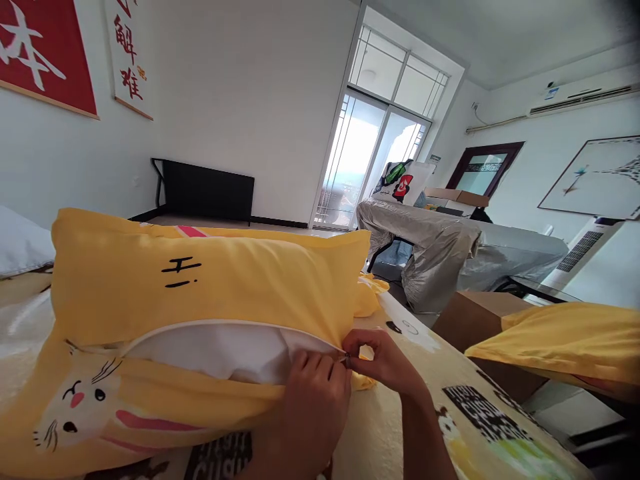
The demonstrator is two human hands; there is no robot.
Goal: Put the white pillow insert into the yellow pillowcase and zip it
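Note:
A yellow pillowcase (pixel 260 273) printed with "Hi" and a white rabbit lies before me, its long zipped side gaping. Through the gap shows a white pillow (pixel 215 350). My left hand (pixel 317 400) is closed on the lower edge of the opening near its right end, fingers curled over the fabric. Just beside it, my right hand (pixel 383 360) pinches the zipper (pixel 345 355) at the right corner, thumb against forefinger. The fingers partly hide the zipper's slider.
A patterned cream bedspread (pixel 400 413) lies under the pillow. To the right, yellow fabric (pixel 565 340) drapes over a cardboard box (pixel 480 317). Farther back, a silver-covered table (pixel 440 253) carries a bag (pixel 400 183) and boxes. A black panel (pixel 207 190) stands by the wall.

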